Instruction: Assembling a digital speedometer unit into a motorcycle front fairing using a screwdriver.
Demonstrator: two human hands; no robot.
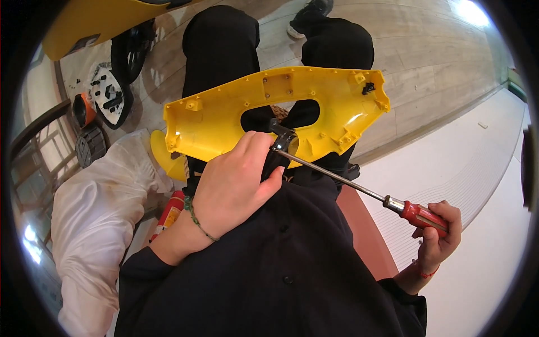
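A yellow plastic shell panel (224,115) with an oval cut-out lies across my lap, its inner side with screw posts facing up. My left hand (238,182) grips its near edge and pinches a small dark metal clamp piece (282,136) against it. My right hand (441,230) is shut on the red handle of a long screwdriver (337,177). The steel shaft runs up and left, and its tip meets the dark piece at the panel's edge. A small black clip (368,88) sits near the panel's far right corner.
White cloth (95,219) is bundled at my left. On the wooden floor beyond lie a black wheel (128,53), a white plate with small black parts (109,95), an orange part (84,109) and another yellow panel (95,19). A white surface (477,168) spreads to my right.
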